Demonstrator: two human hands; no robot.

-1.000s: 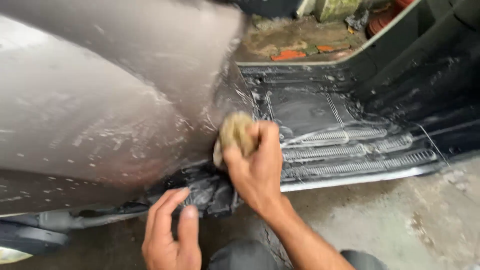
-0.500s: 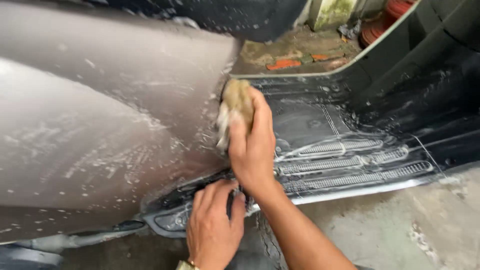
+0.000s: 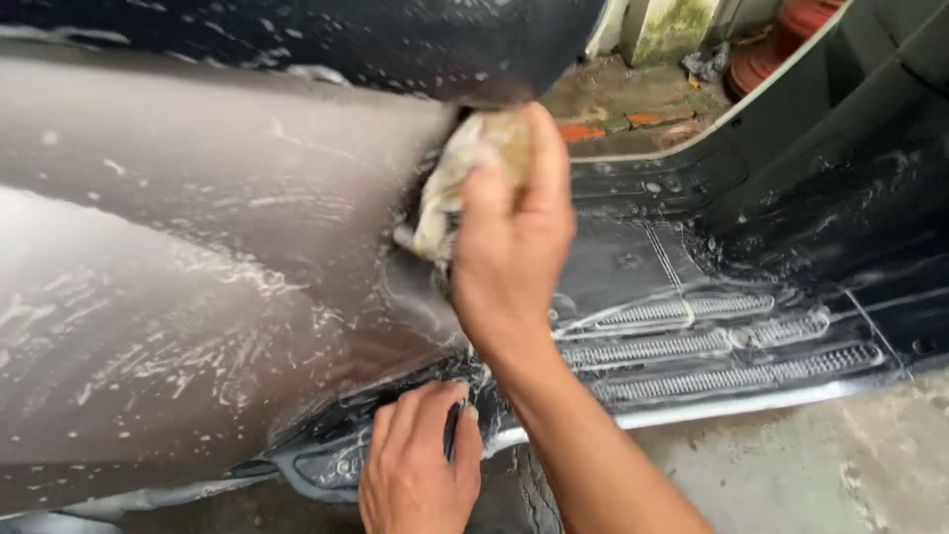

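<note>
The sponge (image 3: 465,188) gripped in the right hand (image 3: 509,247) looks soft, porous and soggy, yellowish foam. Left of it, the grey body panel (image 3: 198,277) is smooth glossy painted plastic, streaked with suds. Right of that hand, the black footboard (image 3: 692,336) is matt ribbed plastic, wet and shiny. Under the left hand (image 3: 420,465), black trim looks slick; the concrete floor (image 3: 791,465) beside it is rough.

One head-worn view – it looks steeply down and forward, close above the right hand (image 3: 509,252); the scooter footboard (image 3: 692,336) lies just beyond its fingers.
</note>
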